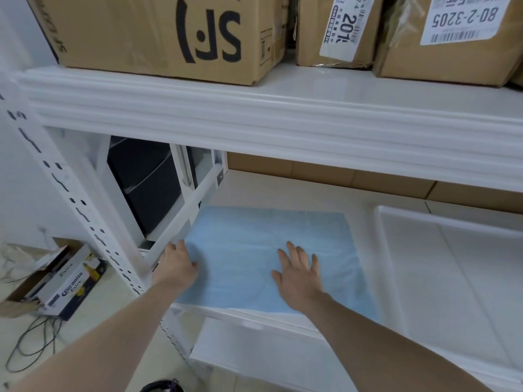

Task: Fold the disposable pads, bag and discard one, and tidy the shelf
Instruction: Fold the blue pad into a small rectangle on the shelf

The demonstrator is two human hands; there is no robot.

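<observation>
A light blue disposable pad lies spread flat on the lower shelf of a white rack. My left hand rests at the pad's left edge, its fingers bent over that edge; whether it pinches the pad is unclear. Further right, my right hand lies on the pad with its fingers straight and spread, palm down near the front edge.
A white tray or lid sits right of the pad. Cardboard boxes fill the upper shelf. A black unit stands behind the rack's left post. On the floor at left lie an open beer carton and cables.
</observation>
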